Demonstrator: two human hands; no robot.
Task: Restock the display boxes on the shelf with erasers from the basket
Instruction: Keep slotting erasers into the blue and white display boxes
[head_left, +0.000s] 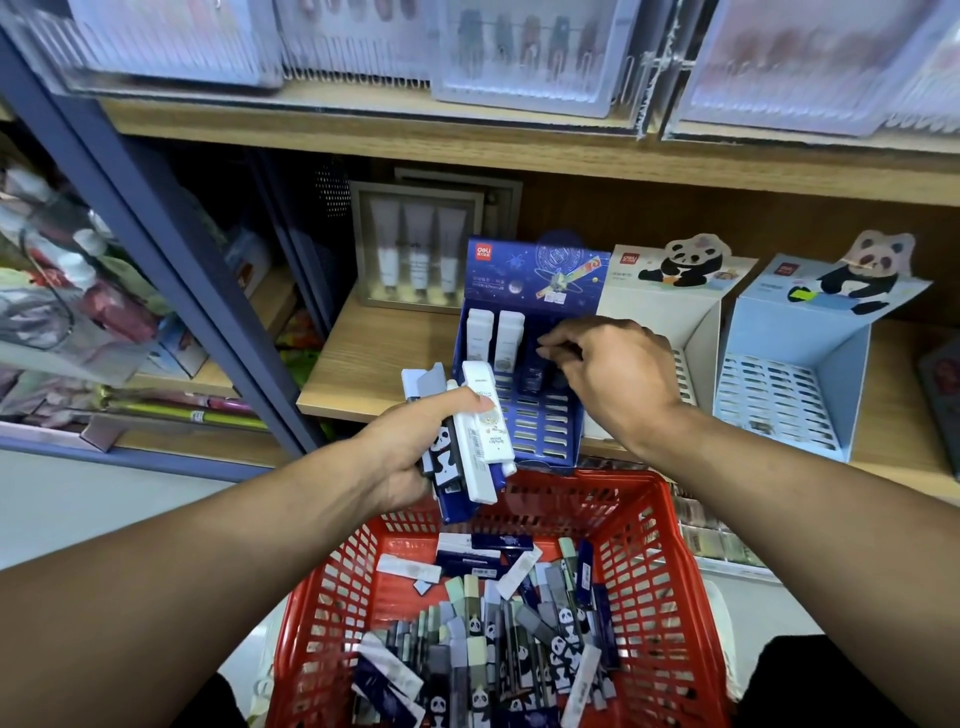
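My left hand (415, 447) grips a bundle of several erasers (470, 441), white, navy and panda-printed, just above the red basket (660, 587). Many more loose erasers (498, 634) lie in the basket. On the wooden shelf stands a dark blue display box (535, 364) with two white erasers (496, 338) upright in its back row. My right hand (613, 374) is over the box's right side, fingers curled downward around a dark eraser (535, 376) at the slots. A white panda display box (675, 312) and a light blue panda display box (800, 374) stand to the right.
A framed set of three tubes (415, 249) stands behind the blue box. The shelf (363, 364) has bare wood left of the box. A dark blue upright post (171, 249) runs at left. Clear packaged goods fill the upper shelf (519, 57).
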